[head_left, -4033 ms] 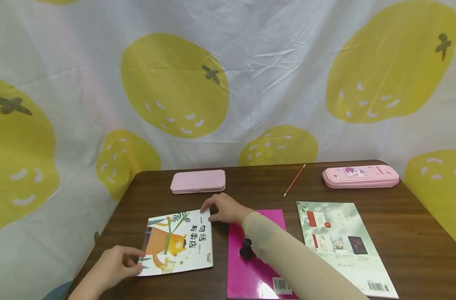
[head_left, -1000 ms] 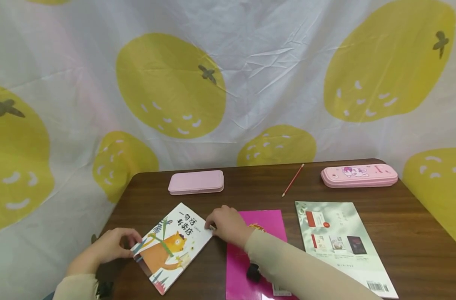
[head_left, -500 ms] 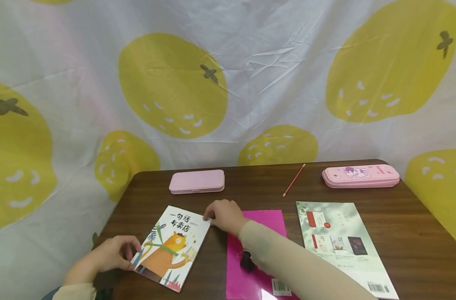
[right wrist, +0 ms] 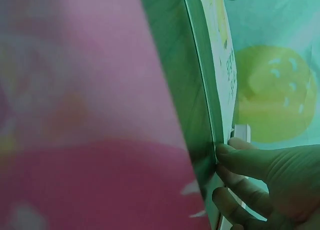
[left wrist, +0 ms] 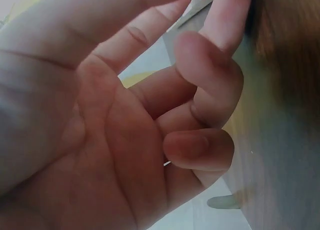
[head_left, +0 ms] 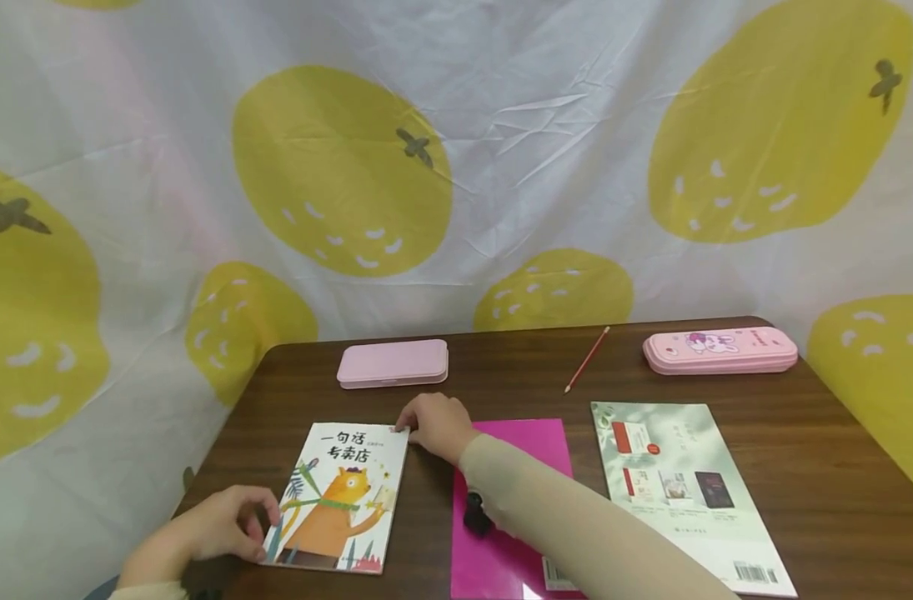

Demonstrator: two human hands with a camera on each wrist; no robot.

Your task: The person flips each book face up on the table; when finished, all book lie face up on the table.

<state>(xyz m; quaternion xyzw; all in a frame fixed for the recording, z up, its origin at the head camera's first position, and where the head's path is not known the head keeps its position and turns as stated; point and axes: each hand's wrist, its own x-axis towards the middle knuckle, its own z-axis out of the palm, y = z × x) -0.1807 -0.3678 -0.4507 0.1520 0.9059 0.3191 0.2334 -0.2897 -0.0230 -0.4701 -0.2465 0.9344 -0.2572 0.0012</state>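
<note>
A white picture book point(head_left: 343, 500) with an orange cat-like animal on its cover lies at the left of the table, almost straight on. My left hand point(head_left: 219, 525) holds its lower left corner between thumb and fingers. At the upper right corner, my right hand point(head_left: 435, 427) pinches the book with its thumb and fingertips. The right wrist view shows the thumb point(right wrist: 245, 160) against the book's edge. In the left wrist view the other fingers point(left wrist: 200, 150) are curled, and the fingertips at the book are partly cut off.
A magenta book point(head_left: 494, 567) lies under my right forearm, with a pale green magazine point(head_left: 681, 500) to its right. Along the back are a plain pink case point(head_left: 392, 364), a red pencil point(head_left: 587, 360) and a pink pencil case point(head_left: 720, 352). A fruit-patterned curtain point(head_left: 531, 167) hangs behind.
The picture book has turned from lying sideways, through a slant, to nearly upright. Over the last second both hands turned with it, the right shifting left, the left moving slightly nearer.
</note>
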